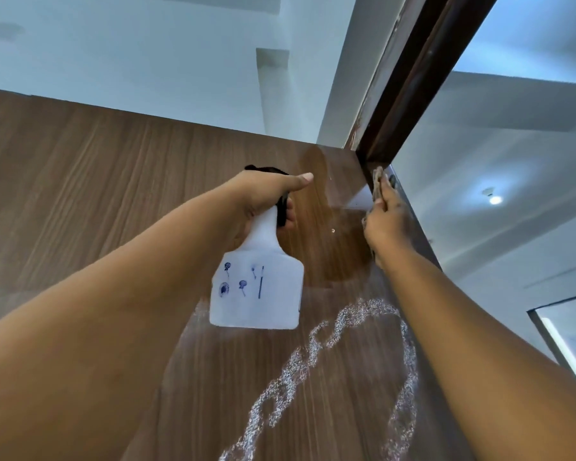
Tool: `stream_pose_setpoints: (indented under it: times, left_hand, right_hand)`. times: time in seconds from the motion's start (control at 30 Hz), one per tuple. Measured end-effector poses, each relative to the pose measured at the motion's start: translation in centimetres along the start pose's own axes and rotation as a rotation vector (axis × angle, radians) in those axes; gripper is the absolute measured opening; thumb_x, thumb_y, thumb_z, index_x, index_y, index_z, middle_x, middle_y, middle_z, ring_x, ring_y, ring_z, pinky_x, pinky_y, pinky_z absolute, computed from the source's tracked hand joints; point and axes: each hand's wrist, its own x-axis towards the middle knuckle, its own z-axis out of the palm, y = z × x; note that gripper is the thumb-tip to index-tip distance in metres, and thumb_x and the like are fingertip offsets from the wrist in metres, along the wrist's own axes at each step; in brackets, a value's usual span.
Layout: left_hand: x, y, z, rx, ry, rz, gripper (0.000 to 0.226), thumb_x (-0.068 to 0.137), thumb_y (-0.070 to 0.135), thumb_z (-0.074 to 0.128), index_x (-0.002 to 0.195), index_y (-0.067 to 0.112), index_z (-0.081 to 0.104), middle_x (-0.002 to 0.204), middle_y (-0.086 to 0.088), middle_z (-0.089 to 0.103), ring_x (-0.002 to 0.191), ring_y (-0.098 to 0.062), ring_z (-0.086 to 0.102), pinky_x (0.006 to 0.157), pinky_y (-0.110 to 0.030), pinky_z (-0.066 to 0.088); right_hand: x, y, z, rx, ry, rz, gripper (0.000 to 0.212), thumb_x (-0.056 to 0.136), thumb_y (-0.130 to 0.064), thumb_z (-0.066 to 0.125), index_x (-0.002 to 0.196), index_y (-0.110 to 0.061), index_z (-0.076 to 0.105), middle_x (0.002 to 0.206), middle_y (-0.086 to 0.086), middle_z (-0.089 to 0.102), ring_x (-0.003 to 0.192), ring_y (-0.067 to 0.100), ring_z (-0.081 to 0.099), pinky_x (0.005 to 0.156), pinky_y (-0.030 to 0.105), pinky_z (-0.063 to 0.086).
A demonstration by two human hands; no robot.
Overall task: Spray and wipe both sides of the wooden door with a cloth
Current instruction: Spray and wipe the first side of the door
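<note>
Left hand (266,197) grasps the white spray bottle (256,287) by its neck, nozzle aimed at the wooden door (80,194) ahead. Right hand (384,217) presses the cloth (376,181) flat at the door's far right edge, fingers straight, to wipe there. Foamy spray trail (346,327) remains unwiped nearby.

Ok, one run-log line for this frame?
left hand: holds spray bottle | right hand: presses cloth at door edge | foam trail unwiped

cloth (377,183) mostly hidden behind right hand (384,224), spray bottle (258,287) trigger head covered by left hand (266,196)
</note>
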Motion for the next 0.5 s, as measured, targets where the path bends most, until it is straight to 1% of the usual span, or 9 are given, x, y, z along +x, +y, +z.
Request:
stream_pose_setpoints:
  times: [0.03, 0.07, 0.1, 0.17, 0.23, 0.33, 0.43, 0.47, 0.5]
  left_hand:
    - [0.6, 0.3, 0.4, 0.056, -0.007, -0.013, 0.036, 0.090, 0.046, 0.070, 0.086, 0.012, 0.059, 0.073, -0.003, 0.060, 0.065, -0.016, 0.062, 0.071, -0.031, 0.060]
    - [1.2, 0.7, 0.8, 0.097, -0.016, -0.020, 0.036, 0.091, 0.045, 0.069, 0.086, 0.011, 0.059, 0.073, -0.004, 0.059, 0.066, -0.017, 0.061, 0.074, -0.032, 0.060]
    - [1.7, 1.4, 1.1, 0.120, -0.024, -0.024, 0.036, 0.093, 0.044, 0.068, 0.086, 0.010, 0.058, 0.073, -0.004, 0.057, 0.065, -0.016, 0.059, 0.069, -0.029, 0.060]
    - [2.5, 2.6, 1.9, 0.134, -0.029, -0.043, 0.035, 0.095, 0.041, 0.066, 0.088, 0.008, 0.056, 0.071, -0.005, 0.053, 0.060, -0.014, 0.054, 0.052, -0.022, 0.055]
    - [3.2, 3.5, 2.7, 0.099, -0.034, -0.068, 0.036, 0.095, 0.041, 0.065, 0.089, 0.006, 0.056, 0.070, -0.005, 0.051, 0.059, -0.014, 0.051, 0.045, -0.019, 0.051]
    - [4.1, 4.2, 3.5, 0.014, -0.031, -0.063, 0.032, 0.096, 0.037, 0.065, 0.086, 0.008, 0.056, 0.065, -0.005, 0.052, 0.054, -0.014, 0.050, 0.047, -0.020, 0.051]
    - [5.3, 4.7, 4.3, 0.075, 0.015, -0.019, 0.031, 0.098, 0.035, 0.063, 0.086, 0.007, 0.057, 0.064, -0.006, 0.051, 0.047, -0.015, 0.050, 0.044, -0.019, 0.050]
    - [5.6, 4.8, 4.5, 0.108, 0.042, -0.011, 0.033, 0.097, 0.037, 0.063, 0.090, 0.006, 0.058, 0.067, -0.007, 0.052, 0.052, -0.016, 0.052, 0.047, -0.020, 0.053]
    - [6.2, 4.8, 4.8, 0.153, 0.076, 0.001, 0.037, 0.096, 0.042, 0.064, 0.096, 0.005, 0.059, 0.070, -0.008, 0.055, 0.059, -0.019, 0.056, 0.057, -0.024, 0.058]
  right_hand:
    - [-0.1, -0.3, 0.5, -0.014, 0.009, -0.026, 0.046, 0.105, -0.017, 0.037, 0.146, -0.036, 0.042, 0.147, 0.004, 0.047, 0.122, 0.026, 0.054, 0.091, 0.040, 0.055]
    - [0.1, -0.5, 0.8, -0.010, 0.027, -0.022, 0.045, 0.105, -0.017, 0.037, 0.146, -0.034, 0.043, 0.146, 0.006, 0.049, 0.126, 0.027, 0.052, 0.098, 0.045, 0.051]
    - [0.5, -0.5, 1.0, 0.010, 0.049, 0.003, 0.044, 0.105, -0.017, 0.037, 0.146, -0.032, 0.044, 0.144, 0.008, 0.051, 0.126, 0.027, 0.052, 0.101, 0.046, 0.049]
    - [1.4, -0.4, 0.9, 0.082, 0.071, 0.059, 0.044, 0.105, -0.015, 0.037, 0.145, -0.029, 0.045, 0.142, 0.007, 0.052, 0.126, 0.025, 0.053, 0.103, 0.041, 0.049]
    - [2.5, 0.1, 0.4, 0.096, 0.077, 0.060, 0.045, 0.104, -0.012, 0.038, 0.147, -0.026, 0.043, 0.145, 0.007, 0.049, 0.130, 0.026, 0.050, 0.106, 0.037, 0.046]
    - [3.7, 0.8, -0.4, -0.002, 0.074, -0.065, 0.046, 0.105, -0.012, 0.037, 0.148, -0.027, 0.041, 0.151, 0.006, 0.043, 0.138, 0.028, 0.042, 0.111, 0.043, 0.041]
    - [4.4, 1.7, -0.8, -0.058, 0.019, -0.175, 0.046, 0.105, -0.014, 0.037, 0.149, -0.029, 0.038, 0.152, 0.005, 0.042, 0.137, 0.028, 0.042, 0.110, 0.045, 0.042]
    - [4.5, 1.9, -0.9, -0.069, 0.010, -0.192, 0.046, 0.105, -0.014, 0.037, 0.149, -0.029, 0.037, 0.151, 0.006, 0.043, 0.136, 0.028, 0.043, 0.109, 0.045, 0.043]
    - [4.8, 2.2, -1.1, -0.078, 0.002, -0.207, 0.046, 0.106, -0.015, 0.036, 0.149, -0.029, 0.037, 0.151, 0.006, 0.043, 0.135, 0.027, 0.044, 0.109, 0.045, 0.043]
